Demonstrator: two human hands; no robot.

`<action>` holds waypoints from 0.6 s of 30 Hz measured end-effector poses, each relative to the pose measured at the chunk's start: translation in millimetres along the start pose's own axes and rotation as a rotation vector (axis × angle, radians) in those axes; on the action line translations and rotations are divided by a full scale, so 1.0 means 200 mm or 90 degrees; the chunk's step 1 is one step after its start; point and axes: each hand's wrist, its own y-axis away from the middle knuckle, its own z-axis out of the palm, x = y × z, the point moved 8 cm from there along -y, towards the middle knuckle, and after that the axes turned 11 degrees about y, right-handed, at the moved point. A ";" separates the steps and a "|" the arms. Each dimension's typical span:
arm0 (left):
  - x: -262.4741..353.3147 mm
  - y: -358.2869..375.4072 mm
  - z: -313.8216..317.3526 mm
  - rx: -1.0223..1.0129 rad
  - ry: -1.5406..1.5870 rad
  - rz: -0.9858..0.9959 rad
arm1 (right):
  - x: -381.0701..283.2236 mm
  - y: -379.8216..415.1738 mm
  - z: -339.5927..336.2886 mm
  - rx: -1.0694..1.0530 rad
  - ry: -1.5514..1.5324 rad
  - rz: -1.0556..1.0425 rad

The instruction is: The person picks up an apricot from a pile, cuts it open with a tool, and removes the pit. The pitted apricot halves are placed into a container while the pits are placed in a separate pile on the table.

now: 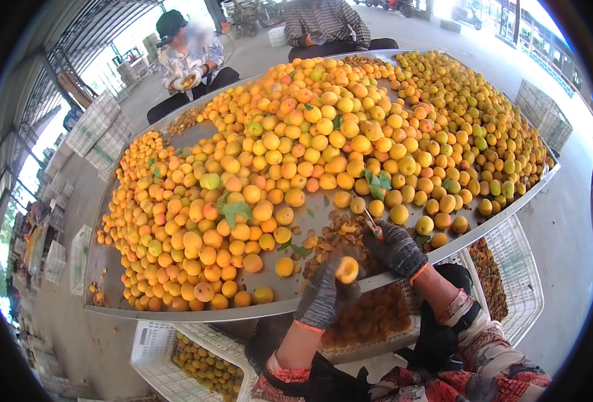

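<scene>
My left hand (324,293), in a grey knit glove, is closed around a yellow-orange apricot (347,269) just above the table's front edge; its fingers are partly blurred. My right hand (398,250), gloved the same way, grips a small knife (377,231) with a reddish handle, its thin blade pointing up and away from me. Beyond both hands lies a patch of brown apricot pits (336,239) on the metal table (288,293). A large heap of whole apricots (296,141) covers much of the tabletop, with a few green leaves (234,211) among them.
Below the front edge are white crates: one with whole apricots (206,365), one with orange halved-looking pieces (370,316), another with brown bits (489,275). Two people (190,63) (326,28) sit across the table. Stacked crates (98,130) stand at left.
</scene>
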 end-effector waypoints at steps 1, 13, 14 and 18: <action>0.01 -0.01 0.00 0.003 0.001 0.002 | -0.06 0.00 -0.04 -0.003 -0.001 -0.002; 0.15 -0.03 -0.01 -0.007 -0.910 0.457 | -0.50 0.11 -0.14 0.012 0.081 -0.293; 0.15 -0.03 -0.02 0.000 -0.908 0.460 | -0.51 0.11 -0.14 0.009 0.080 -0.299; 0.14 0.03 0.03 -0.048 -0.826 0.548 | -0.45 0.11 -0.12 -0.051 0.020 -0.253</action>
